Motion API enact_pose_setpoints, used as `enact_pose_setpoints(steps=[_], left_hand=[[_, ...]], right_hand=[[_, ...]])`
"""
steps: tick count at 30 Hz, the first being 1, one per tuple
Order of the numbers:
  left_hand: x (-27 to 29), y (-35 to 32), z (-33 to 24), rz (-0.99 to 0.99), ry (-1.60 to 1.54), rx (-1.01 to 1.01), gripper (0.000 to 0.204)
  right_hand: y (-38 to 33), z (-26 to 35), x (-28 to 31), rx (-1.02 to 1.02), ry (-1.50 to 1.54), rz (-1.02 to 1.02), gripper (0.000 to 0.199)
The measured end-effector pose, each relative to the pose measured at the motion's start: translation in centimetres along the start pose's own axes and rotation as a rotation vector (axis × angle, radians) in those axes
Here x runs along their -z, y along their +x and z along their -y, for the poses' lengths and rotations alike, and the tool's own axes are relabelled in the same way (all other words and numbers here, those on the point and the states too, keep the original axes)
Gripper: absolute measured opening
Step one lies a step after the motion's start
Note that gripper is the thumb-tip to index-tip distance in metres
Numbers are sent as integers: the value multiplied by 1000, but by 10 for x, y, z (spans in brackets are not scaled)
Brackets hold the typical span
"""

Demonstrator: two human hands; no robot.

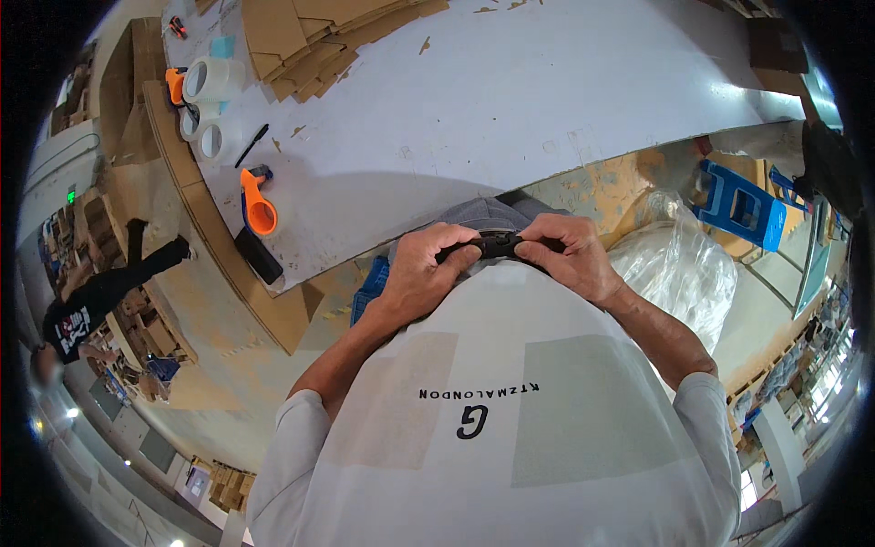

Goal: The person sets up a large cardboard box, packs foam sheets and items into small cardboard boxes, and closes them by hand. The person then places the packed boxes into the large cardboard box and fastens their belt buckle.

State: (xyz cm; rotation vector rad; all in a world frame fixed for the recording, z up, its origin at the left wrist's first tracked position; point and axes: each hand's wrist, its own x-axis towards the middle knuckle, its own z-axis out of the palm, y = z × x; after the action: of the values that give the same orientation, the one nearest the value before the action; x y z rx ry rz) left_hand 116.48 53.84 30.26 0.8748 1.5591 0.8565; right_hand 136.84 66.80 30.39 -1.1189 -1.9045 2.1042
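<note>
Head view: a small black buckle (499, 244) is gripped between both hands at the person's waist, just above the hem of a white shirt (510, 401) and close to the near edge of a white table (510, 100). The left hand (421, 273) is clenched around the buckle's left part, with a short length of black strap seen under its fingers. The right hand (570, 255) is pinched on the buckle's right part, thumb and fingers closed over it. The two hands are nearly touching at the buckle, and whether its halves are joined cannot be told. On the table, well apart from the hands, an orange tape dispenser (258, 211) is seen lying beside a black marker (252, 144). Further up, rolls of clear tape (211, 109) are stacked near the table's left edge, and flat cardboard sheets (319, 36) are piled at the top. A clear plastic bag (674, 264) is seen on the floor just beside the right forearm, with a blue plastic stool (743, 208) beyond it. Another person in dark clothes (91, 301) is seen far off at the left.
</note>
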Motion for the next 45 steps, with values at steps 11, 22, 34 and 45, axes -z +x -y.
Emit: enact_pose_setpoints(steps=[11,22,34,45], left_hand=[[11,19,7,193,-474,368,19],[15,27,-6,224,-465,478,23],[21,37,12,335,-538,510,30],[9,7,8,10,344,-443,19]], right_hand=[[24,-1,20,-499,407,407,21],[18,12,5,-505,267,279,25],[34,5,8,-638,556,289,23],[37,5,10,-720,538,360,29]])
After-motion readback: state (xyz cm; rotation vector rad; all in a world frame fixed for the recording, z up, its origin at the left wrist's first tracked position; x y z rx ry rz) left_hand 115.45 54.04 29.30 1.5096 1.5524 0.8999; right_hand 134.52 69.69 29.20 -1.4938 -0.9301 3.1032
